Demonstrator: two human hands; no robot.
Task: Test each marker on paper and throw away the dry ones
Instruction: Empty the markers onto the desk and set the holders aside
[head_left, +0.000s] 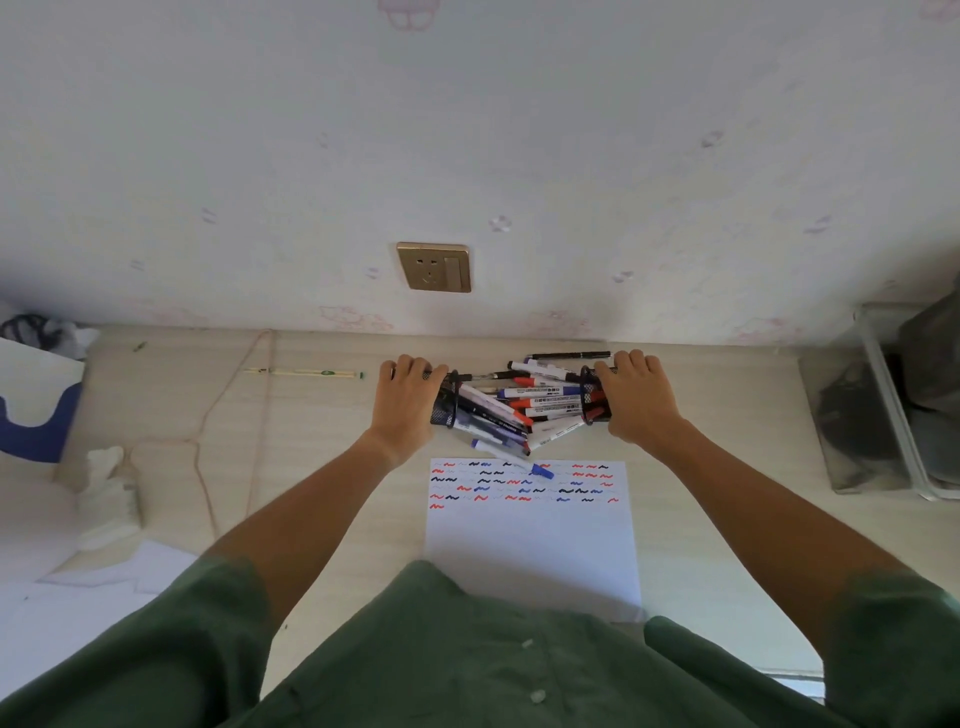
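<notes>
The pale wood-grain worktop (322, 467) runs flat to the wall, and on it the white paper (530, 545), a smooth matte sheet, serves as landmark. Its far edge carries rows of short red, blue and black squiggles. Just beyond that edge lie 2 black wire-mesh pen cups, tipped on their sides with mouths facing each other: the left cup (445, 402) and the right cup (595, 400). The left hand (408, 400) curls over and grips the left cup; the right hand (639, 397) grips the right cup likewise. Between the cups, beyond the paper, sprawls a loose heap of markers (519, 402), slim smooth plastic cylinders with white or dark barrels and red, blue or black caps. 1 blue-capped marker (511, 460) lies across the paper's far edge. The risk, as I judge it: tested and untested markers mix in 1 heap, so dry ones may be kept or good ones retested; round barrels could also roll off the worktop if the cups are lifted abruptly.
</notes>
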